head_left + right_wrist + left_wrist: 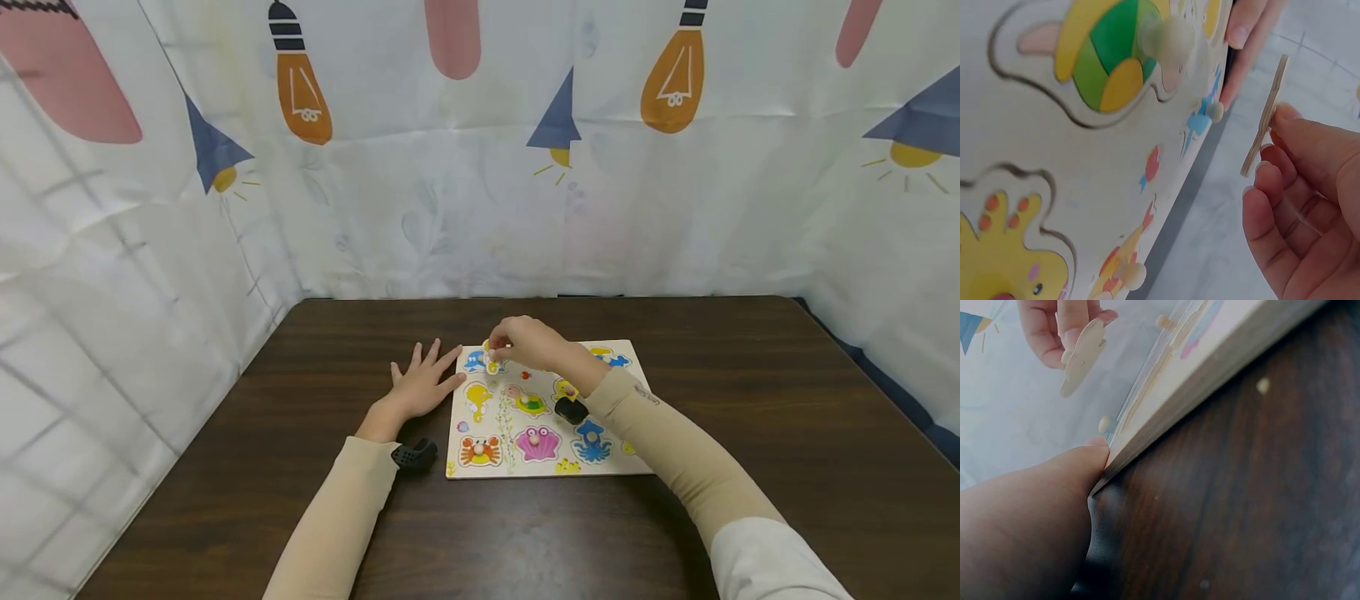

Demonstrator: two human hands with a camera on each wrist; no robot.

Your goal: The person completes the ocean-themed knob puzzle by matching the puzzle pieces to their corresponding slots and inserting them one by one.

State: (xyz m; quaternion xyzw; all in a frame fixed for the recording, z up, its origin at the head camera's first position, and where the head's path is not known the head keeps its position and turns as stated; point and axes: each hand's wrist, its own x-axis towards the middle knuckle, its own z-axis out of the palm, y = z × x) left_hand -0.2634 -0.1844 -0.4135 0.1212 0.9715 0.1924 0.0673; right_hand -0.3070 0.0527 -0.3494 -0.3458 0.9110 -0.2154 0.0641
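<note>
A white wooden peg puzzle board (525,472) with colourful sea animals lies on the brown table. My right hand (528,343) pinches a flat wooden puzzle piece (1266,119) by its knob above the board's far left part. The left wrist view shows the piece's pale, wavy-edged underside (1084,357), apart from the board. At the board's left edge my left hand (422,387) lies with fingers spread, its thumb touching that edge. Among the pieces in the board are a crab (480,451), a pink shell (537,443), a blue octopus (592,442) and a turtle (532,404).
The dark wood table (300,517) extends around the board. A patterned white curtain (465,208) hangs behind and beside it. Black bands are on both wrists, the right one (572,410) hiding part of the board.
</note>
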